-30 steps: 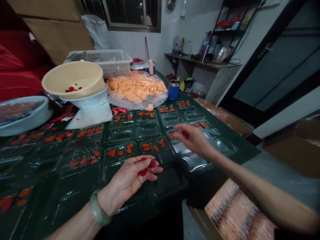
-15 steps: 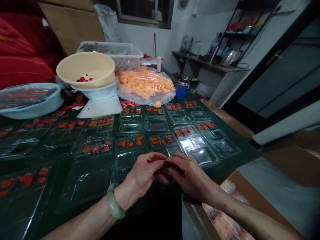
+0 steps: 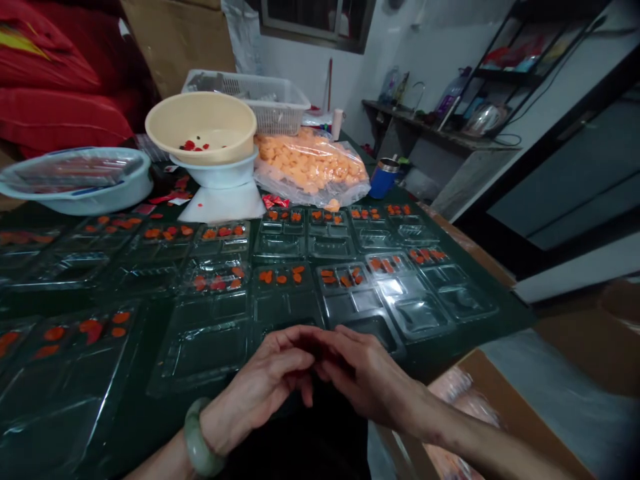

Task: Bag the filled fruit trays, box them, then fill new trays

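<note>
My left hand (image 3: 260, 390), with a green bracelet (image 3: 197, 443) on the wrist, and my right hand (image 3: 367, 380) meet fingertip to fingertip at the near edge of the table. Both have their fingers curled inward and pinched together. Whatever lies between them is hidden in shadow. They hover just above an empty clear plastic tray (image 3: 210, 347). Beyond it lie rows of clear compartment trays (image 3: 280, 277), many with small orange-red pieces (image 3: 283, 277) in their top compartments.
A cream bowl (image 3: 200, 127) holding a few red bits sits in a white bowl (image 3: 215, 175). Around it are a bag of orange pieces (image 3: 310, 167), a white basket (image 3: 255, 97), a blue cup (image 3: 385, 177) and a pale basin (image 3: 75, 183). An open cardboard box (image 3: 480, 400) stands at lower right.
My right hand came back from the trays on the right to meet my left hand, which showed red pieces in its palm. Both hands drew nearer to me, and the view shifted left.
</note>
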### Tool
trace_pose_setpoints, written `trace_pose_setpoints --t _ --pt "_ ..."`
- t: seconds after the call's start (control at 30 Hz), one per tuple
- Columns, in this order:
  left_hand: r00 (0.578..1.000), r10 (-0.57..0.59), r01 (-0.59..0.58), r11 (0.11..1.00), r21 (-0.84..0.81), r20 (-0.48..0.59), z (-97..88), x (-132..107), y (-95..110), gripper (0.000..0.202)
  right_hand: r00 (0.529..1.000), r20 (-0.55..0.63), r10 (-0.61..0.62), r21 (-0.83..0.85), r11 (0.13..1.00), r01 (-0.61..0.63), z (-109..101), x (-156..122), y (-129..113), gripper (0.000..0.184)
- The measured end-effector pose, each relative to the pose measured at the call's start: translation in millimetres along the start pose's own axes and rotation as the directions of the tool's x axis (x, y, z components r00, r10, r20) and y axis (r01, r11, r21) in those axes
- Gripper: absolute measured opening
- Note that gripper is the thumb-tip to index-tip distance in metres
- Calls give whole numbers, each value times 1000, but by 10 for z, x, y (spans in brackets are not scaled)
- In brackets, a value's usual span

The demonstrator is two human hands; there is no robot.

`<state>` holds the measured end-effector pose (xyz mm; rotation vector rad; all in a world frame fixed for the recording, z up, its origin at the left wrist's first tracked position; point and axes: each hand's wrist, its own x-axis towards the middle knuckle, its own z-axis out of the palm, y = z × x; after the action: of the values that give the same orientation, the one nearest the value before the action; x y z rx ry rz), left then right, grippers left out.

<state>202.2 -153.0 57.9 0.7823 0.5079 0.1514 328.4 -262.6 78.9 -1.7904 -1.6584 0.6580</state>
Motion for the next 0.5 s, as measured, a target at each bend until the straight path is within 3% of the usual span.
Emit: trace_pose_setpoints --t 0.1,0.17,0.23,0.3,0.4,0.43,0.5 --pt "1000 21 -22 998 -51 -6 -9 36 77 26 999 -27 24 109 994 -21 -207 12 49 20" --pt "1000 28 -28 998 -59 -6 -14 58 123 23 981 -151 121 100 989 -106 -425 58 243 16" --pt "999 40 -41 998 -41 -22 -29 61 153 20 896 -360 261 -27 957 -289 -675 149 552 16" --pt "998 43 -44 999 -10 -39 -56 43 166 20 754 -529 390 -219 796 -565 -907 267 893 20" --pt "996 -2 2 1000 1 -84 -110 -1 171 20 652 -498 572 -412 505 -758 -1143 437 1263 25" --pt "994 -20 20 1000 -4 -106 -129 -13 171 21 639 -456 619 -457 454 -765 -1190 481 1329 26" --pt "988 -37 34 999 -19 -153 -163 -26 172 22 644 -363 674 -513 432 -742 -1250 545 1391 27"
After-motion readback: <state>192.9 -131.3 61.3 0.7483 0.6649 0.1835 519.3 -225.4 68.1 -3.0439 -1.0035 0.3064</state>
